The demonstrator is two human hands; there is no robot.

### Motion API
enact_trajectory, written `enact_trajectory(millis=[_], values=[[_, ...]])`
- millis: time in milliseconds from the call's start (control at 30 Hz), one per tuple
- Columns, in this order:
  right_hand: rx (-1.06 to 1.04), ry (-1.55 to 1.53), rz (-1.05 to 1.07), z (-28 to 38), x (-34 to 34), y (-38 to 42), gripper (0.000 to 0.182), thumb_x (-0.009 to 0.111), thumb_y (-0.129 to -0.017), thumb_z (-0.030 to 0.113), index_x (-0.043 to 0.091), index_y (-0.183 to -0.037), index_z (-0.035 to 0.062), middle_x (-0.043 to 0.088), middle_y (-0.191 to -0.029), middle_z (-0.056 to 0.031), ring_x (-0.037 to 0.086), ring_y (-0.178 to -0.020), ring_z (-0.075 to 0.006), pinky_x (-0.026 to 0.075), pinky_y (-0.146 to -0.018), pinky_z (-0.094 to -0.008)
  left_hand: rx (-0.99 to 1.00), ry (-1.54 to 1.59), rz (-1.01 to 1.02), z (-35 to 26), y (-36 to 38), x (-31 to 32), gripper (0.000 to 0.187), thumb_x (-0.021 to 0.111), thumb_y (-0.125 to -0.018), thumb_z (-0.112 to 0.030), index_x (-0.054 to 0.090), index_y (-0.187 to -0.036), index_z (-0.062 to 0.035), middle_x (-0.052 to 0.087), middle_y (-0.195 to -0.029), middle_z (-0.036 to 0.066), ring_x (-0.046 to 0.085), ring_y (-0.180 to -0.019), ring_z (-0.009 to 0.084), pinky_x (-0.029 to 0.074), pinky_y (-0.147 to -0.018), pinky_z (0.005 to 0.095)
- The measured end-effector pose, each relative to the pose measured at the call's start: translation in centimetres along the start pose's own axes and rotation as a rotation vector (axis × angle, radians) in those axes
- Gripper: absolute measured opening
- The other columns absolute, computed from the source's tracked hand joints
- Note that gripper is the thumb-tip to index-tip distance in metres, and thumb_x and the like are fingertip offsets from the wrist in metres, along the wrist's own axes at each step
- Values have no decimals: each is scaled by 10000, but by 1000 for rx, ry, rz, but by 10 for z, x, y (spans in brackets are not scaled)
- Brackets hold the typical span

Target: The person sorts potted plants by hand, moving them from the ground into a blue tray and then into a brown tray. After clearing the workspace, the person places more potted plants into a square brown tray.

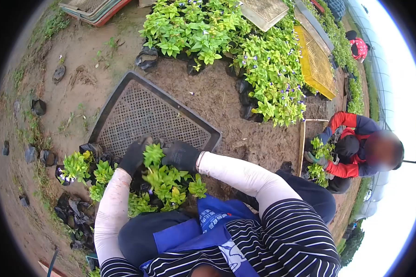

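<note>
Both my hands wear dark gloves and meet at the near edge of a black mesh tray (143,113) lying on the soil. My left hand (135,156) is closed at the left side of a small leafy plant (153,154). On that plant's right side is my right hand (181,156), its fingers curled toward the dark pot, which is mostly hidden between the gloves. More potted green plants (166,184) stand just below my hands, in front of my knees, and others (76,167) are to the left.
Rows of potted plants (272,69) fill the upper middle, with a yellow tray (315,64) on them. At right a co-worker (356,143) crouches, handling plants by another tray (302,143). Stacked trays (94,11) lie upper left; black plastic pots (74,214) lie lower left.
</note>
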State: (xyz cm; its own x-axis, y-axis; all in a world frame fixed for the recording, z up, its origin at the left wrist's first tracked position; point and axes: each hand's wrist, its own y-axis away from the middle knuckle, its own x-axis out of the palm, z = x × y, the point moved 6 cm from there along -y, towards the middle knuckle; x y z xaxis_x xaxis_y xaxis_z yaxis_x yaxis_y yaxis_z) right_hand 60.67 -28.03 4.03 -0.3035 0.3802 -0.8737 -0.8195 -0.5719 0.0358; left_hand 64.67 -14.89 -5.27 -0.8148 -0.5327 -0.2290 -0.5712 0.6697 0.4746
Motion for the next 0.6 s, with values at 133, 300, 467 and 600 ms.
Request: enact_trajectory(millis=[133,300,467,600], values=[[579,-378,-670,-85,-25,85,321,571,-790,44,587,-1105,104,580,-1129,-115,576,-1005,-293,467,-858,-369,60,-255,-131,14,11,9,370,526,-878,-317,575,-1170,-94,611,-1082,200,587,-987,366,456,-856,427],[1450,178,-705,-216,-40,223,730,671,-727,279,351,-1363,118,524,-1167,-271,552,-1052,-400,457,-874,-436,-61,-270,-98,3,16,2,354,522,-879,-313,583,-1147,-89,613,-1077,192,584,-1000,355,448,-867,434],[1430,226,-471,-267,-25,229,442,623,-735,340,547,-1117,131,650,-792,-205,607,-797,-430,487,-742,-468,-32,-306,-128,1,20,4,354,513,-891,-330,589,-1129,-80,615,-1076,187,574,-1015,346,439,-883,421],[1285,29,-639,-288,-15,230,215,623,-752,223,629,-910,76,635,-715,-171,610,-689,-374,494,-642,-406,-74,-242,-112,6,17,6,361,523,-891,-329,592,-1115,-55,608,-1082,199,562,-1029,356,434,-896,416]])
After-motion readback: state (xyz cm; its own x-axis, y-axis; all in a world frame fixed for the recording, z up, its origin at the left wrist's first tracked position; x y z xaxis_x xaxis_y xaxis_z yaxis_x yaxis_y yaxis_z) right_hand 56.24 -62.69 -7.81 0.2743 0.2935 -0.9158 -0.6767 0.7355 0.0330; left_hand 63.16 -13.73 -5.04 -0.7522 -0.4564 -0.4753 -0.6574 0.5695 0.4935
